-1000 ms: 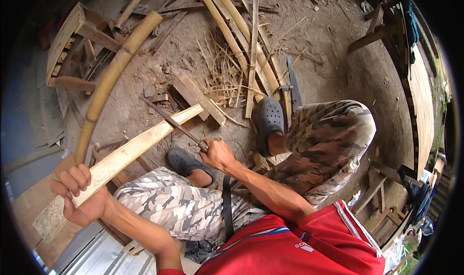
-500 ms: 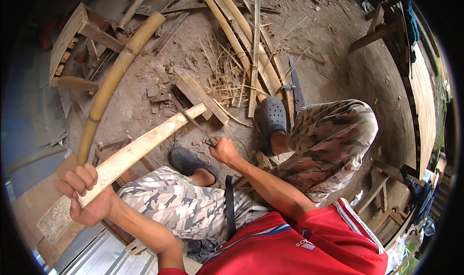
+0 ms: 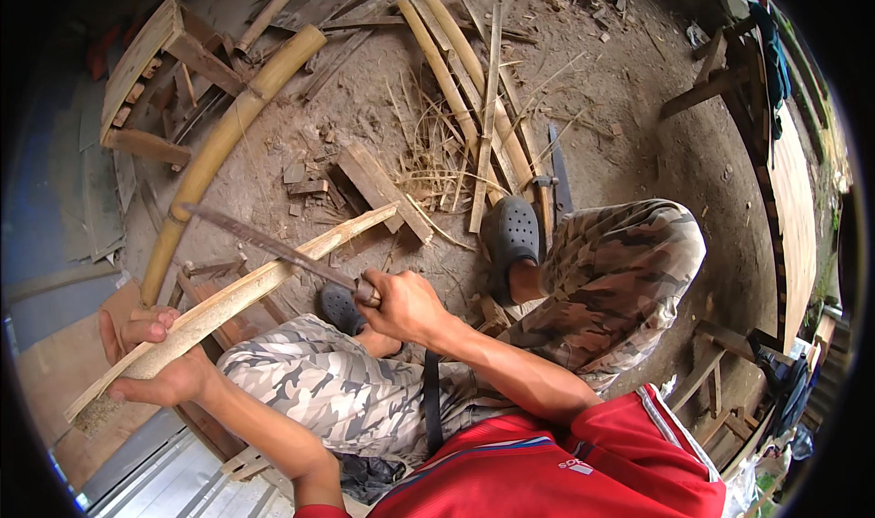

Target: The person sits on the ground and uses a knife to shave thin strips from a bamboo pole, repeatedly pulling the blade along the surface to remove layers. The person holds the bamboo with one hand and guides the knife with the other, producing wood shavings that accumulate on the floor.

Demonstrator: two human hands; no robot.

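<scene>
A split bamboo strip (image 3: pixel 239 297) slants up from the lower left, its pale inner side turned partly away. Around its near end, my left hand (image 3: pixel 169 368) is closed, fingers over the top edge and thumb below. My right hand (image 3: pixel 407 307) grips the handle of a long knife (image 3: pixel 251 236). The blade lies across the strip's middle and points to the upper left. At its far end the strip lies over a wooden block (image 3: pixel 372 179) on the ground; whether it touches is hard to tell.
A thick bamboo pole (image 3: pixel 217 140) curves along the left beside a small wooden bench (image 3: pixel 146 71). Split bamboo lengths (image 3: pixel 447 76), thin shavings (image 3: pixel 428 140), a hammer (image 3: pixel 544 183) and a flat blue-grey blade (image 3: pixel 560 167) lie ahead. Wooden furniture (image 3: pixel 791 217) stands at the right.
The knife has swung up and left, from beyond the strip's far end to across its middle. The strip has rolled, showing less of its broad pale face. My left-hand grip has loosened slightly.
</scene>
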